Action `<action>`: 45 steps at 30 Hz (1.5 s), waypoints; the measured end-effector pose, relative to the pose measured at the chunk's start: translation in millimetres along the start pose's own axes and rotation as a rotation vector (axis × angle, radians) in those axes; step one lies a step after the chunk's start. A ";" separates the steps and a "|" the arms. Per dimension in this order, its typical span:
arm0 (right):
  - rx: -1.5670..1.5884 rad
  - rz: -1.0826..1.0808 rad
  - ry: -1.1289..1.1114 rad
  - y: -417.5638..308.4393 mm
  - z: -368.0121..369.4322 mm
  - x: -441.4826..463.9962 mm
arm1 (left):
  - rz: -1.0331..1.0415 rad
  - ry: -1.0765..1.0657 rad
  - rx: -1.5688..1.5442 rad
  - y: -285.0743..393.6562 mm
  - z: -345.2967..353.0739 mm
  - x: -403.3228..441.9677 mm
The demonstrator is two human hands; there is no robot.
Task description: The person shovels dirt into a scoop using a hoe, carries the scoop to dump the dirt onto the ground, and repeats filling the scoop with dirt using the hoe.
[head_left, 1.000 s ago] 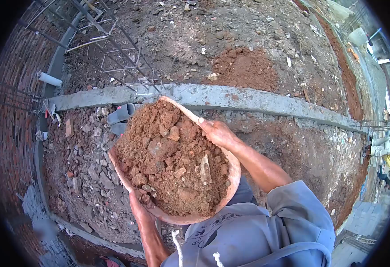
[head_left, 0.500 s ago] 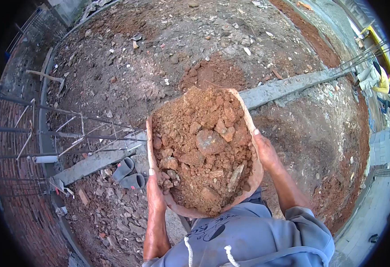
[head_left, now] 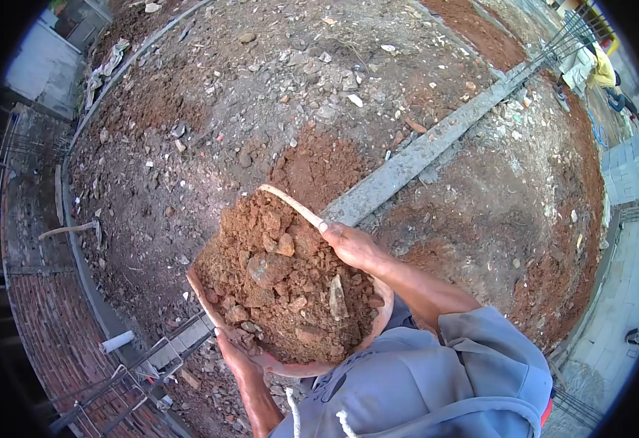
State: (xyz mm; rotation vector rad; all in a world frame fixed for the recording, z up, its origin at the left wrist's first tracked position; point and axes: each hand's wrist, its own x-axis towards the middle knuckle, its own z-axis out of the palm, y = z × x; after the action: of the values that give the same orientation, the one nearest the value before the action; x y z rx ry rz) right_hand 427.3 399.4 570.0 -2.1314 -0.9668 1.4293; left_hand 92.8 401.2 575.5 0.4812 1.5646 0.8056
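A wide scoop-shaped soil pan (head_left: 383,310) with a pale rim is held in front of my body. Reddish-brown soil (head_left: 275,292) mixed with stones and lumps heaps over it, and its open side faces away to the upper left. My right hand (head_left: 352,247) is closed around the right rim near its front end. On the opposite side my left hand (head_left: 235,356) grips the left rim, with its thumb on top and its other fingers hidden beneath. Just past the pan lies a mound of loose red soil (head_left: 319,164) on the ground.
A concrete beam (head_left: 421,153) crosses the ground to the upper right. Rebar (head_left: 133,376) and a white pipe (head_left: 117,341) are at lower left, near a brick wall (head_left: 53,321). A long-handled tool (head_left: 71,231) lies at left. Another person (head_left: 602,73) is far right.
The pan has moved left in view and turned, its open side now pointing more to the upper left. My right hand sits farther forward. The view has rotated, and the slippers have left sight.
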 end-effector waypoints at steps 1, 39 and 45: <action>-0.029 -0.037 0.103 -1.6 -0.5 3.0 | 0.007 -0.032 0.013 9.2 3.9 -3.8; 0.908 0.261 1.091 65.8 -706.7 15.7 | 0.108 -0.980 0.923 193.2 955.3 -32.1; 0.771 0.332 1.064 76.3 -807.4 67.9 | 0.224 -0.973 0.893 196.9 1055.0 -13.8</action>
State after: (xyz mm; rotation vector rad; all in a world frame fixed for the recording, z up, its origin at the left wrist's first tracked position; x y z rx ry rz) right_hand 1207.4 438.0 799.0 -1.9851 0.3061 0.4246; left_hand 1096.1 753.6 721.1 1.4571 0.8554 -0.0843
